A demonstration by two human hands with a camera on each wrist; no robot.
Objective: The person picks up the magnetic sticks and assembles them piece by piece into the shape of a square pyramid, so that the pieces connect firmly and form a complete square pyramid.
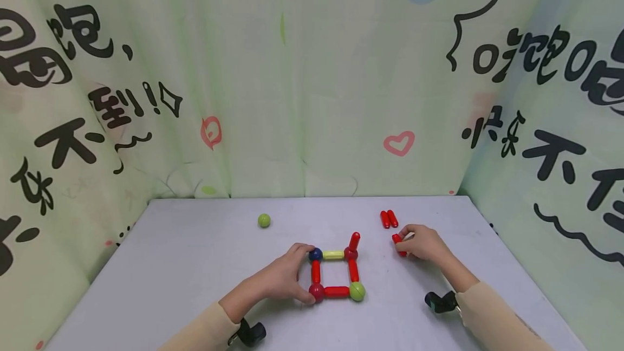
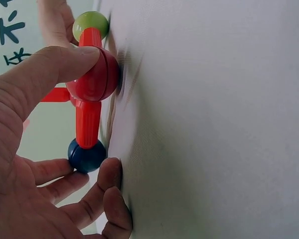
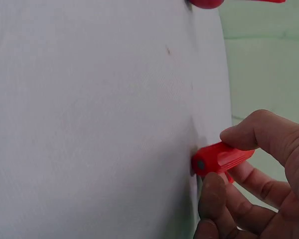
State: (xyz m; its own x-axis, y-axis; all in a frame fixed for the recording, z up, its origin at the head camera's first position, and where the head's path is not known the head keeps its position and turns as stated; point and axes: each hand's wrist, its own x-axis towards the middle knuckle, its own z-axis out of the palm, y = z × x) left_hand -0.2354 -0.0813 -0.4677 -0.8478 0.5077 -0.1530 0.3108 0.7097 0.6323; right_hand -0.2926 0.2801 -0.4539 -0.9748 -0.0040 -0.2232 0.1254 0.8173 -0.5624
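A square of magnetic rods and balls lies on the table: a blue ball [image 1: 316, 254], a dark red ball [image 1: 316, 292], a green ball [image 1: 357, 291] and a red ball [image 1: 351, 253] as corners. Three sides are red rods and the far one is a yellow rod [image 1: 333, 255]; another red rod [image 1: 355, 241] sticks out from the far right corner. My left hand [image 1: 285, 275] grips the left side, thumb on the dark red ball, fingertips against the blue one. At the right, my right hand [image 1: 423, 244] pinches a loose red rod [image 3: 223, 157] between thumb and fingers, close over the tabletop.
Two red rods [image 1: 389, 219] lie side by side just beyond my right hand. A single green ball [image 1: 264, 220] sits toward the back left of the white table [image 1: 195, 264]. Printed curtains [image 1: 302, 96] stand behind the table and along both sides.
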